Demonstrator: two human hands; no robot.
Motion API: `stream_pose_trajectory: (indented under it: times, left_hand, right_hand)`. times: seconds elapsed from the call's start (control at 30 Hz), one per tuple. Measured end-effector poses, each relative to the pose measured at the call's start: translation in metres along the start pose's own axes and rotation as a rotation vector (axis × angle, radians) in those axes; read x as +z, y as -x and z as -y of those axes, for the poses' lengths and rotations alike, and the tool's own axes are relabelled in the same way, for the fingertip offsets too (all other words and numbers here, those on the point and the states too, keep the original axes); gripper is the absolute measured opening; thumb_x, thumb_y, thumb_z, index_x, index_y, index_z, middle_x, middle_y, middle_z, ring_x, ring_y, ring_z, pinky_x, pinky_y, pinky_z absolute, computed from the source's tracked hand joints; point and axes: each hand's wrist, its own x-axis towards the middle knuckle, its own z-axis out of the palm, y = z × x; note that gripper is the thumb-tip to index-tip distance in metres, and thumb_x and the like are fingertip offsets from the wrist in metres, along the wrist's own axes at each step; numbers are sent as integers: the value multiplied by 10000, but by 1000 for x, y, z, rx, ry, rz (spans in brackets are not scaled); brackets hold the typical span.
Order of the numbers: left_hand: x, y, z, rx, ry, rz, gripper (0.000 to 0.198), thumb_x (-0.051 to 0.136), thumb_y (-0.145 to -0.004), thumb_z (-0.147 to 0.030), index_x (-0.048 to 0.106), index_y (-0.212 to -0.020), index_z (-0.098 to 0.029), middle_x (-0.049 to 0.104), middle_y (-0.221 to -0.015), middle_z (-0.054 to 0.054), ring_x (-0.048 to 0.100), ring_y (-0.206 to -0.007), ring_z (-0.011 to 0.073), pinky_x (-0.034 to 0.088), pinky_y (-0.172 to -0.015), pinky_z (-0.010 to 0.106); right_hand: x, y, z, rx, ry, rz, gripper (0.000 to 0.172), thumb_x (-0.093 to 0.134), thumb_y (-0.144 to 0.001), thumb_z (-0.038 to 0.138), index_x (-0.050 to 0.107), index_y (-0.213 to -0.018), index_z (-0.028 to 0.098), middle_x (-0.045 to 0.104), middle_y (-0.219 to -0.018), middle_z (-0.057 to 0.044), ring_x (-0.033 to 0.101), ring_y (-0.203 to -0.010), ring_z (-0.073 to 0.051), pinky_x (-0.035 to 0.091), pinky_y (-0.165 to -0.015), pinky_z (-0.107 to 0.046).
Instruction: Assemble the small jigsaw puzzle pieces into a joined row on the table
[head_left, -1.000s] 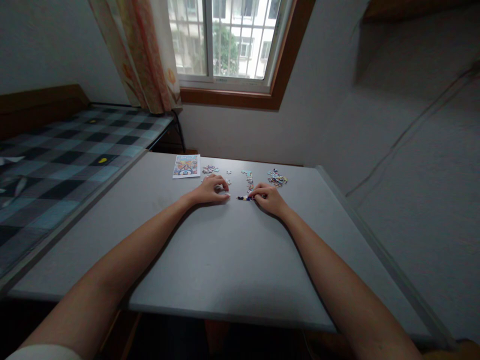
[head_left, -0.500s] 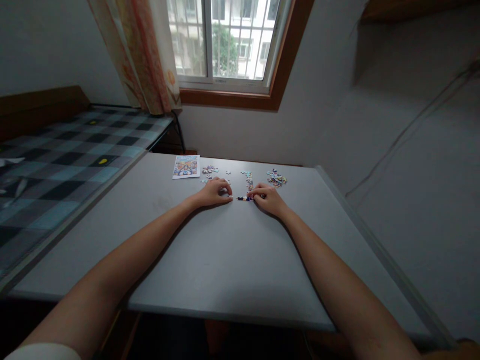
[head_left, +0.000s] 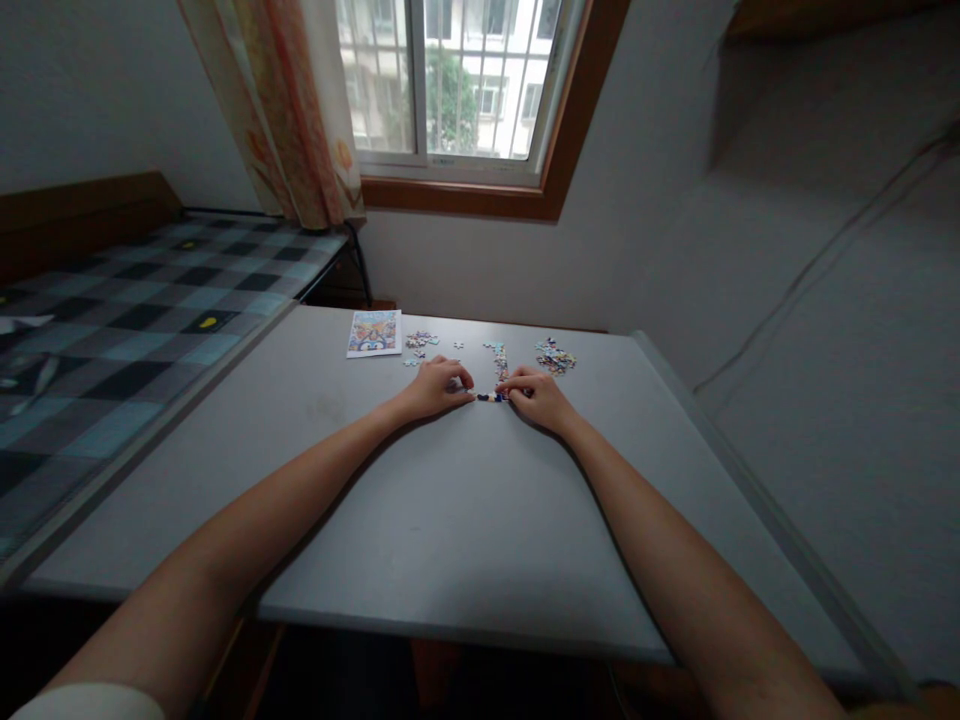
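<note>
An L-shaped strip of joined jigsaw pieces lies on the white table: an upright column [head_left: 501,360] and a dark blue and cream bottom row [head_left: 489,398]. My left hand [head_left: 442,388] is at the row's left end, thumb and fingers curled together around a small puzzle piece that is mostly hidden. At the strip's lower right corner, my right hand [head_left: 538,398] has its fingertips closed on the joined pieces and covers part of them.
Loose jigsaw pieces [head_left: 421,340] lie beyond my left hand, and a larger pile [head_left: 556,357] sits beyond my right. A printed picture sheet [head_left: 374,334] rests at the table's [head_left: 450,520] far left. A checked bed [head_left: 187,280] adjoins the left side.
My left hand has moved slightly right, up to the left end of the bottom row. The right hand stays at the corner of the strip.
</note>
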Motion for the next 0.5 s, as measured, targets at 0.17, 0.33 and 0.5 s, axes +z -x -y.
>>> stream_pose_trajectory:
  times: [0.17, 0.33, 0.5]
  left_hand:
    - [3, 1, -1, 12, -13, 13, 185, 682, -806, -396, 706, -889, -232, 672, -940, 35, 548, -950, 219, 397, -867, 368]
    - [3, 4, -6, 29, -9, -11, 201, 669, -805, -397, 706, -907, -228, 668, -970, 36, 547, -974, 223, 386, -884, 377]
    - [-1, 7, -12, 80, -12, -58, 175, 554, -828, -237, 706, -914, -216, 672, -950, 32, 568, -937, 194, 374, -893, 369]
  right_hand:
    - [0, 0, 0, 2, 3, 6, 263, 542, -773, 130, 784, -834, 214, 663, -803, -37, 585, -700, -134, 460, -709, -270]
    - [-1, 1, 1, -1, 1, 5, 257, 539, -782, 144, 780, -853, 201, 663, -807, -45, 587, -710, -140, 454, -697, -271]
    - [-1, 0, 0, 10, -1, -34, 279, 527, -763, 124, 773, -879, 186, 656, -757, -31, 547, -642, -126, 435, -659, -260]
